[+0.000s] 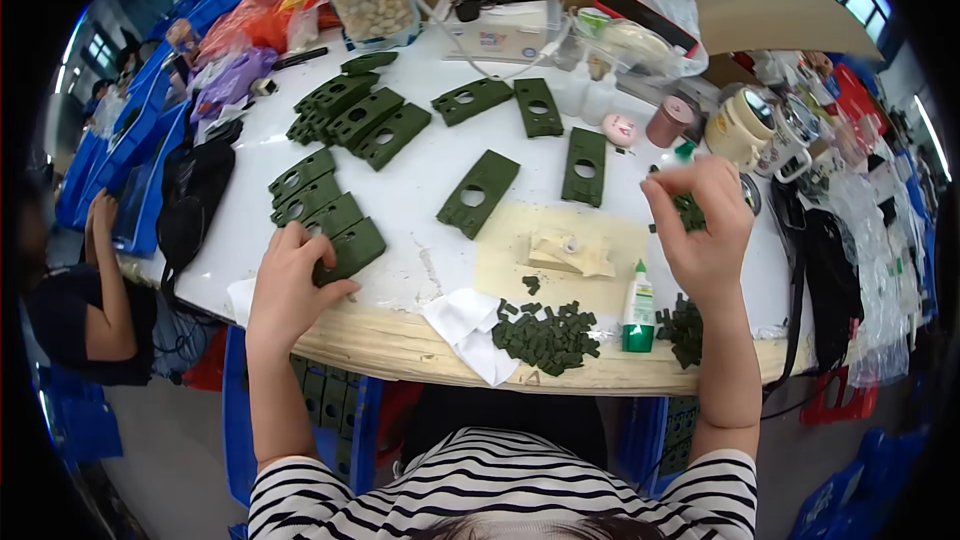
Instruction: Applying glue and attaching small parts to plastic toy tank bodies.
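My left hand (285, 285) is at the left of the table, its bent fingers and thumb closed on the near end of a dark green plastic hull plate (358, 248). More such plates (308, 198), with round holes, lie in a row just beyond it. My right hand (705, 225) is raised over the right side, thumb and forefinger pinched together; whatever is between them is too small to make out. Partly behind this hand is a small heap of green pieces (688, 212). Single plates (485, 185) lie around the table's middle.
A pile of tiny green parts (550, 337) sits at the front edge, beside a white cloth (470, 332) and a glue bottle (638, 312). Another heap (682, 330) is right of the bottle. Cups (740, 128), a plastic box (500, 25) and bags line the back. Another person's arm (108, 290) shows at left.
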Motion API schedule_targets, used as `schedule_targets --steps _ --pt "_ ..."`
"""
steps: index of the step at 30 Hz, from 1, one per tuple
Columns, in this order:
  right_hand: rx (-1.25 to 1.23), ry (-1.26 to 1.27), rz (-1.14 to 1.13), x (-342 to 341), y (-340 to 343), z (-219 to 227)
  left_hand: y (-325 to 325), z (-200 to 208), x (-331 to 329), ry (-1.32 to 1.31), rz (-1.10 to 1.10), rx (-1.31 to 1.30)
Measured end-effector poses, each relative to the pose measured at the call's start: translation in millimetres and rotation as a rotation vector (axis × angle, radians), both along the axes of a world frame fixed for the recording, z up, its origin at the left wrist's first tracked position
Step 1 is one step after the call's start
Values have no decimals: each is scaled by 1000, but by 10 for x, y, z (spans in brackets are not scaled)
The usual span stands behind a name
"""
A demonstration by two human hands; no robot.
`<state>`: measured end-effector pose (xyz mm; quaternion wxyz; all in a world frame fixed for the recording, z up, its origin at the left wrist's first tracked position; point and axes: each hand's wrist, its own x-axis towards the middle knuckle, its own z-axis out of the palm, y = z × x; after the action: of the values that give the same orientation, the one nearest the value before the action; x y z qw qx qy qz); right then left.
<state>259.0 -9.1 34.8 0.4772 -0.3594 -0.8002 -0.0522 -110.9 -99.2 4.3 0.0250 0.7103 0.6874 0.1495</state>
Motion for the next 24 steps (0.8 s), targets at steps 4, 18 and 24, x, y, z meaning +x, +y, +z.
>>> schedule_targets --steps 4,18,24 --pt "-322 61 -129 390 274 -14 -84 41 65 -25 -18 35" --pt "-954 -376 -92 654 471 -329 601 597 1152 -1006 -595 -118" --pt "-961 -404 -78 680 521 -347 637 277 1309 -1364 -521 -448"
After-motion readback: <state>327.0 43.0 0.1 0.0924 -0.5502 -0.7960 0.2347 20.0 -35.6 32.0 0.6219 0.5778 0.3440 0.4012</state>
